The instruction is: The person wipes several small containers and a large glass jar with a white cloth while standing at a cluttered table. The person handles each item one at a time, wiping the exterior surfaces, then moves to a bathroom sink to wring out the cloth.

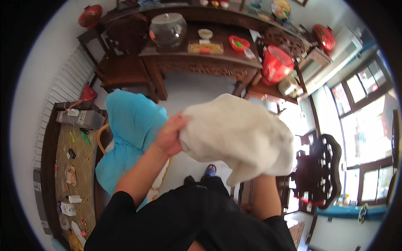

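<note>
A beige cloth point(232, 131) is held up in front of me, slightly blurred, its folds hanging down on the right. My left hand point(172, 135) grips its left edge, thumb on top. The cloth covers my right hand; only the forearm shows below it, so its grasp is hidden. Left of my left arm, a bright blue cloth point(133, 122) is draped over a seat with a curved light-wood armrest point(101, 138).
Ahead stands a dark wooden table point(201, 58) with a glass bowl point(168, 31). At left is a wooden bench point(75, 150) bearing small items. A red bag point(276, 64) sits on a chair at right. A carved chair point(317, 171) stands near the windows.
</note>
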Motion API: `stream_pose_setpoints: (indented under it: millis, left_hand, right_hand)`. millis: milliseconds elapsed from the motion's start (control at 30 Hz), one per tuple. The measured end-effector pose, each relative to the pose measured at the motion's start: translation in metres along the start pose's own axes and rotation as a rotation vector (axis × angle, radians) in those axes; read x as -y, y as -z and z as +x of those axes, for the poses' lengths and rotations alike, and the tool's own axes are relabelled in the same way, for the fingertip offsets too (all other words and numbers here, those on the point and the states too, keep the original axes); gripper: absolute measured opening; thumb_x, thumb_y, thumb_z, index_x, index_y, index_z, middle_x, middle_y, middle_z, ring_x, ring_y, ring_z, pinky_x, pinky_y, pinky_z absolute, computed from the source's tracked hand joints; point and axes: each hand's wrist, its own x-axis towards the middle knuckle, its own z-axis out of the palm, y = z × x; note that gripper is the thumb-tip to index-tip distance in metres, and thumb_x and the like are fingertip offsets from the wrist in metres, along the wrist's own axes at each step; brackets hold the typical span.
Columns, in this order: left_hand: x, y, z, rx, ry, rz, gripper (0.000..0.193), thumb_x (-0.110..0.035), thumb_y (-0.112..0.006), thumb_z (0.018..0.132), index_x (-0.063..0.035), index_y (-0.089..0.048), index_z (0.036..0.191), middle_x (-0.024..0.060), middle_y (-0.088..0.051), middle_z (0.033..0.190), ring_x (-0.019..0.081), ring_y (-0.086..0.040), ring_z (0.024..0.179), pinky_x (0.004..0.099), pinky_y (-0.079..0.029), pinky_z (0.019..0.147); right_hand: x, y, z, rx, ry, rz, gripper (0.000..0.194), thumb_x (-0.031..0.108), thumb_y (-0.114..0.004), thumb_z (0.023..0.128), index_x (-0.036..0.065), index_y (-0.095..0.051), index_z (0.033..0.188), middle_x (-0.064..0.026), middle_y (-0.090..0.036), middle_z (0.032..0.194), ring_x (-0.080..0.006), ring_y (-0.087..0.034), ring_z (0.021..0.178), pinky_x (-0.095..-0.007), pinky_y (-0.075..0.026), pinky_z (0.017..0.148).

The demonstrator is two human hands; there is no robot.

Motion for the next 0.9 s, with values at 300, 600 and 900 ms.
stream_pose_setpoints:
  millis: [300,600,900]
  left_hand:
    - [-0.017,0.132,0.134,-0.542,-0.063,0.829,0.032,-0.028,-0.064,0.107,-0.0027,-0.065,0.127,0.0068,-0.07,0.123,0.0185,-0.068,0.11,0.0328,-0.053,0.094]
    - [-0.138,0.235,0.244,-0.858,-0.225,0.803,0.027,-0.026,-0.065,0.106,-0.0016,-0.065,0.118,0.0052,-0.07,0.103,0.014,-0.069,0.083,0.0277,-0.055,0.072]
    - [-0.365,0.381,0.406,-1.144,-0.324,0.724,0.035,-0.037,-0.063,0.106,-0.0021,-0.065,0.101,0.0096,-0.07,0.097,0.0199,-0.068,0.071,0.0347,-0.058,0.061]
  right_hand:
    - [-0.055,-0.088,0.128,0.422,0.008,0.354,0.04,0.021,-0.082,0.07,0.002,-0.073,0.104,-0.0123,-0.072,0.098,-0.0252,-0.069,0.092,-0.0335,-0.053,0.082]
    - [-0.11,-0.14,0.273,0.601,0.056,0.442,0.037,0.02,-0.08,0.072,0.002,-0.071,0.104,-0.013,-0.07,0.097,-0.0265,-0.068,0.091,-0.0346,-0.053,0.08]
    - [-0.136,-0.187,0.368,0.701,-0.035,0.455,0.034,0.018,-0.077,0.075,0.001,-0.07,0.104,-0.0137,-0.069,0.096,-0.0277,-0.067,0.089,-0.0358,-0.052,0.079]
